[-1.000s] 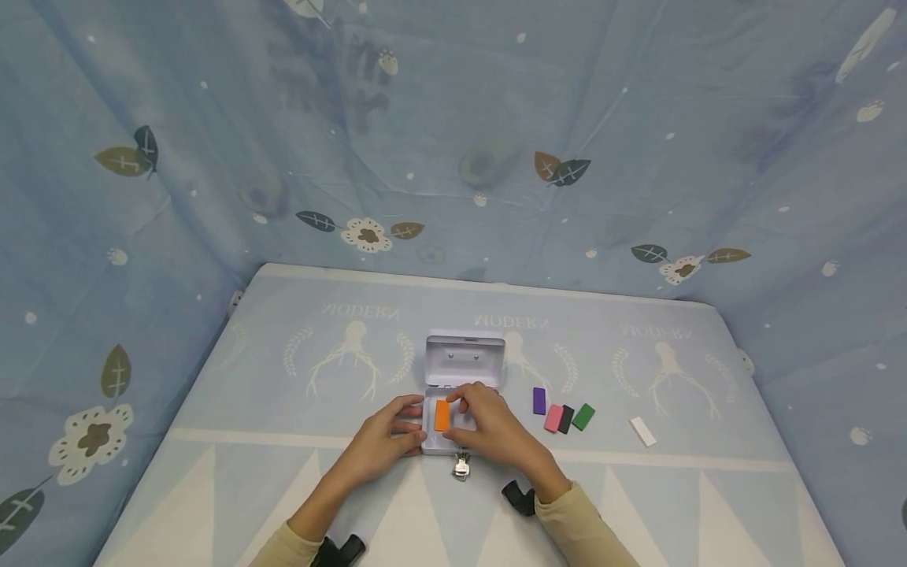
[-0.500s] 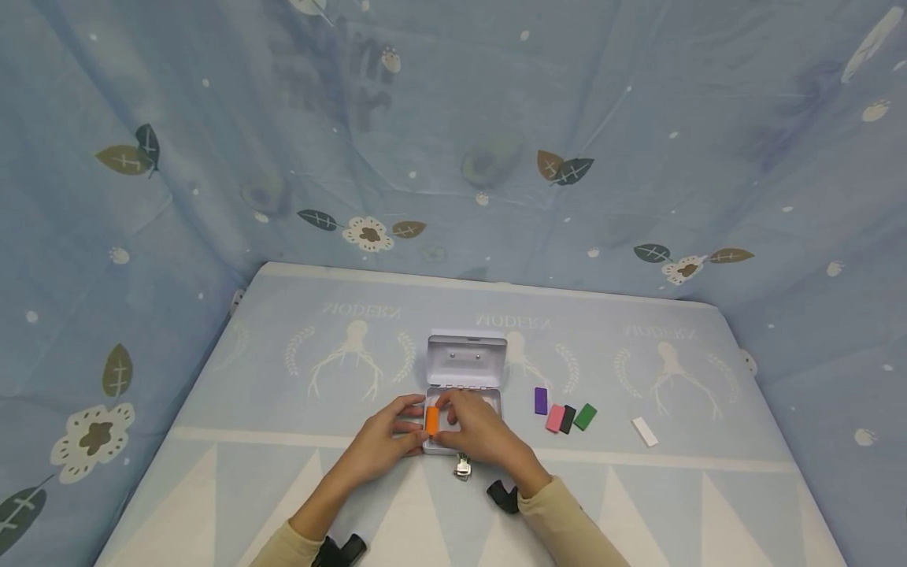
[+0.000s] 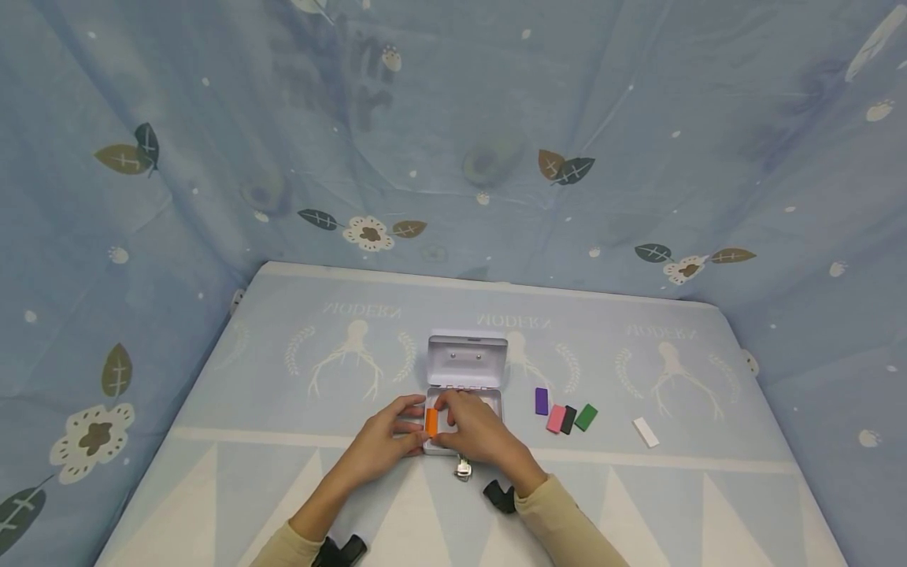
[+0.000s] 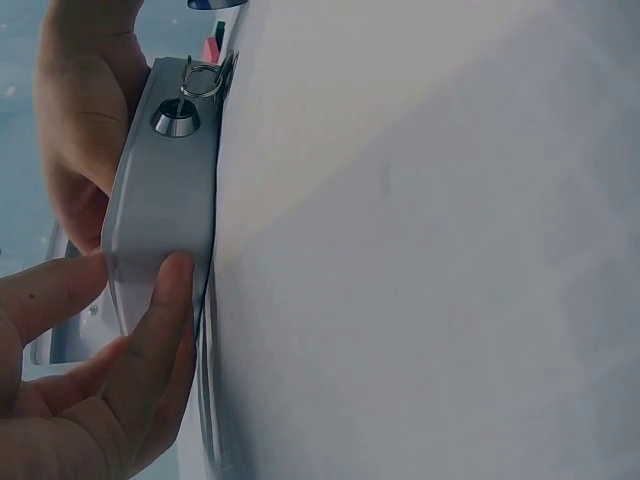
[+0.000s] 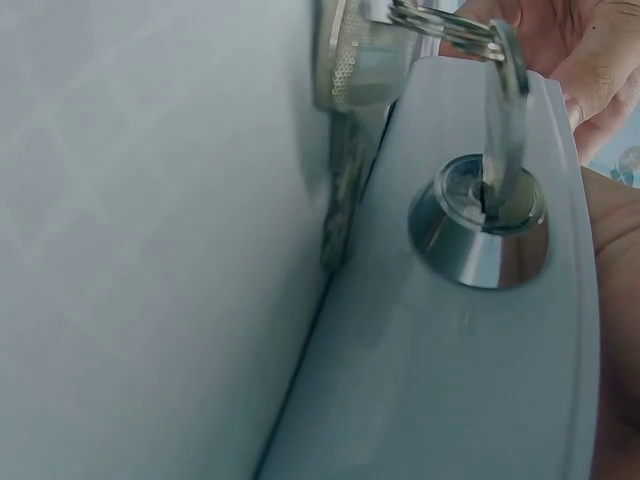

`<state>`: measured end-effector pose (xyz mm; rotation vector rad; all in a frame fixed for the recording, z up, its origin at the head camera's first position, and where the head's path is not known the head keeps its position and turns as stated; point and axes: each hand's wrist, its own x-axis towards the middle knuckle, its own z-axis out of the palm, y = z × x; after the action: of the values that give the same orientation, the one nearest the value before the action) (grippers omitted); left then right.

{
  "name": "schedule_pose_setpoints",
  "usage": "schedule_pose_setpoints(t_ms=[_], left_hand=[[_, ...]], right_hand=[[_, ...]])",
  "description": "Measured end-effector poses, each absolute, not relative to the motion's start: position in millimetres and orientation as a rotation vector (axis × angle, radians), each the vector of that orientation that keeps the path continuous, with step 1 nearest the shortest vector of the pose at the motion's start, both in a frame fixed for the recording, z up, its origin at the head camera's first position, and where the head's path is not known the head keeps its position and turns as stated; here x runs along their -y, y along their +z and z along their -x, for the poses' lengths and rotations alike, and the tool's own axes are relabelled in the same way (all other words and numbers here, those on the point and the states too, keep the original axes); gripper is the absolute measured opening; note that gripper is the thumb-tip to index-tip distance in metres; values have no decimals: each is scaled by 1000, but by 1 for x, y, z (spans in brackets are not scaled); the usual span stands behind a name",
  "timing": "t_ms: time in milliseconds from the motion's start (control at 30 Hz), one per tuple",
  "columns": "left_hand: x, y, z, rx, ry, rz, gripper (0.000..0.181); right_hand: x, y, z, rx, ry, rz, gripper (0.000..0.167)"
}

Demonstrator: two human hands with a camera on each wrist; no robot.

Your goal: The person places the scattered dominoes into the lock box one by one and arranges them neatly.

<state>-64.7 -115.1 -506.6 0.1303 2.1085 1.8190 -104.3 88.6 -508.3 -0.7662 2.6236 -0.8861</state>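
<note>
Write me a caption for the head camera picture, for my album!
The right hand pinches an orange block at one end of the open box while the left hand grips that end.

The box [image 3: 465,364] is plain, pale lilac-grey, its lock [image 5: 480,245] and keys [image 3: 463,471] shiny silver, while the orange block [image 3: 431,423], purple block [image 3: 542,402], pink block [image 3: 556,419], black block [image 3: 569,420], green block [image 3: 586,417] and white block [image 3: 646,432] each show one solid colour. The sleeves [image 3: 570,524] are plain beige, the wrist mounts [image 3: 499,498] black. The cover [image 3: 683,504] is pale blue, with off-white triangles, antlers, leaf sprays and the word MODERN, and the backdrop [image 3: 453,94] is a mid blue with white flowers centred in brown, brown and dark green leaves, and small white paw prints.
</note>
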Motion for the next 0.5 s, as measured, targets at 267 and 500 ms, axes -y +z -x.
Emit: schedule_pose_setpoints(t_ms=[267, 500], left_hand=[[115, -507, 65, -2100, 1827, -137, 56], [115, -507, 65, -2101, 1826, -142, 56]], right_hand=[[-90, -506, 103, -2614, -904, 744, 43], [-98, -493, 97, -2604, -1026, 727, 42]])
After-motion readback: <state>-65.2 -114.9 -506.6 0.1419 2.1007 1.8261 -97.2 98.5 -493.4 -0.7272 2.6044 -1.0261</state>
